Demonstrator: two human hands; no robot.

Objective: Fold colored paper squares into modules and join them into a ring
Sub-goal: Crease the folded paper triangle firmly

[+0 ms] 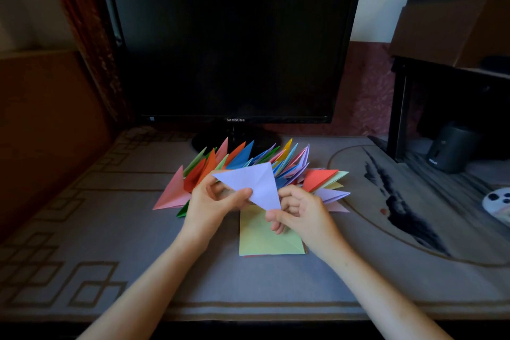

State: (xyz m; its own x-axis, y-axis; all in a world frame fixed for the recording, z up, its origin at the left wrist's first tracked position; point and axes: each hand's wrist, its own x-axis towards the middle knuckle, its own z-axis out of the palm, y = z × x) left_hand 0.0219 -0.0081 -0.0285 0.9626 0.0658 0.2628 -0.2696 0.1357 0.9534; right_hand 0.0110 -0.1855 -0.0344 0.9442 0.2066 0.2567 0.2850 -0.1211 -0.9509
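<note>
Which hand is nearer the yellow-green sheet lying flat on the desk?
Right. The right hand is right over the yellow-green sheet, covering its upper right part. The left hand sits off its upper left corner. Both pinch the lavender paper.

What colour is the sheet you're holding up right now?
Pale lilac: the folded sheet, pinched by left hand and right hand, shows best in the head view.

Only one camera is at work, a wide-angle one worn on the person's head. It looks forward and down across the tabletop (138, 243), the forearms (154, 284) coming in from the bottom edge. The left hand (212, 201), the right hand (300, 215) and the lilac paper (256, 185) they hold sit close to the lens, mid-picture; the monitor (229, 47) stands farther back, facing it.
</note>
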